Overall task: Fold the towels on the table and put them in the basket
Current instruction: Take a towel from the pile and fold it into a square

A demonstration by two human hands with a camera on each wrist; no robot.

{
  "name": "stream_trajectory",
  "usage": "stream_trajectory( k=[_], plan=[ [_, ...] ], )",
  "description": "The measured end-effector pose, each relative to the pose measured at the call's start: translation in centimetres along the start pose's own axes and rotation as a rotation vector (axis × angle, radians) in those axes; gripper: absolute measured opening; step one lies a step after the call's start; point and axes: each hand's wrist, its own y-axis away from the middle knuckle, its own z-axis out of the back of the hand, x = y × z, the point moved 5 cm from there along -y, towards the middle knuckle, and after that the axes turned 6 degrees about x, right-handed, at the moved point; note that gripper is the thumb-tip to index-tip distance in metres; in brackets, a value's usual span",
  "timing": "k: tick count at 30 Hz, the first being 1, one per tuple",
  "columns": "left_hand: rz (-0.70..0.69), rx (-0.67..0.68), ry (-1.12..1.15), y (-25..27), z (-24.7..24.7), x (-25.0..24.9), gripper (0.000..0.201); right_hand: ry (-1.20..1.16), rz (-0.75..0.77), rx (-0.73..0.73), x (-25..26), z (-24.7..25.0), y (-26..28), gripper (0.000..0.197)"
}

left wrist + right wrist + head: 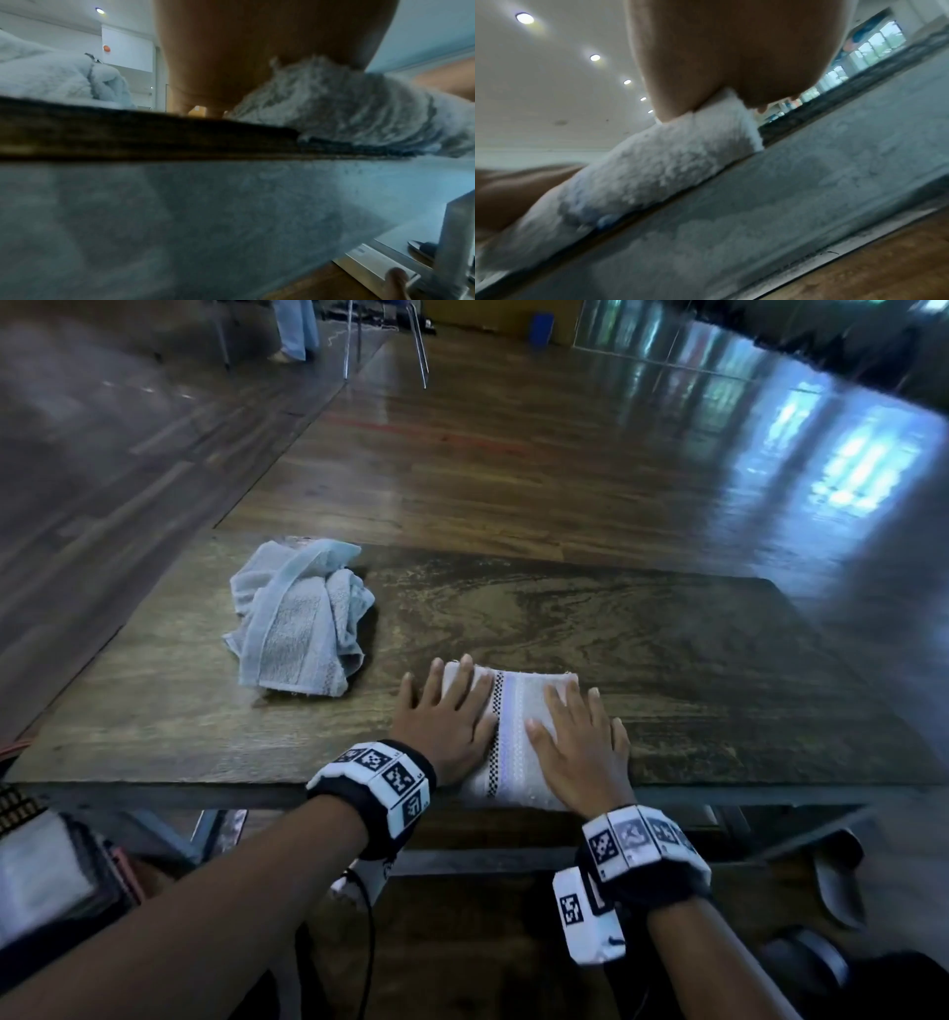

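A folded white towel (513, 726) with a checked band lies at the near edge of the wooden table (667, 660). My left hand (444, 711) lies flat on its left half, fingers straight. My right hand (577, 737) presses flat on its right half. The left wrist view shows the palm (231, 60) on the towel's edge (347, 113). The right wrist view shows the heel of the hand (718, 60) on the towel (654, 162). A crumpled pale blue towel (300, 618) sits to the left, also in the left wrist view (59, 77). The basket is not clearly seen.
Bare tabletop extends to the right and behind the folded towel. Chair legs (385, 346) and a person's legs (295, 331) stand far back on the floor. Sandals (837, 875) lie under the table at right. A dark item with white cloth (46, 870) sits at lower left.
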Motion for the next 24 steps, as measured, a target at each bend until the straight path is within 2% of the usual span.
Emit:
stream_trajectory(
  k=[2,4,5,7,8,10,13,16,20,24],
  plan=[
    [0.037,-0.012,-0.014,0.0,0.1,0.6,0.058,-0.079,-0.076,0.031,-1.1,0.3,-0.4,0.063],
    [0.102,-0.023,-0.007,0.2,0.7,1.6,0.06,-0.131,-0.154,-0.055,-2.3,1.4,-0.4,0.066],
    [0.133,-0.048,-0.013,0.4,1.3,2.1,0.06,-0.14,-0.181,-0.14,-2.9,2.1,-0.3,0.063],
    [0.166,-0.145,-0.071,1.1,2.7,3.2,0.053,-0.206,-0.216,-0.261,-3.7,3.5,0.2,0.039],
    [0.168,-0.183,-0.065,1.4,3.3,3.7,0.046,-0.278,-0.229,-0.257,-4.0,3.8,0.2,0.031],
    [0.169,-0.174,0.079,1.9,3.9,4.8,0.038,-0.409,-0.256,-0.149,-4.2,3.9,0.2,0.043],
    [0.171,-0.065,0.329,1.9,3.2,6.0,0.049,-0.415,-0.248,0.038,-3.7,3.3,-0.2,0.054],
    [0.169,-0.006,0.355,1.4,2.9,5.9,0.059,-0.371,-0.211,0.04,-2.4,3.3,-0.8,0.049],
    [0.188,0.101,0.374,0.4,2.6,4.5,0.041,-0.41,-0.253,0.036,-1.5,3.1,-1.4,0.044],
    [0.244,0.101,0.68,-0.4,3.4,4.1,0.037,-0.631,-0.213,0.03,-1.1,3.4,-2.2,0.04]
  ],
)
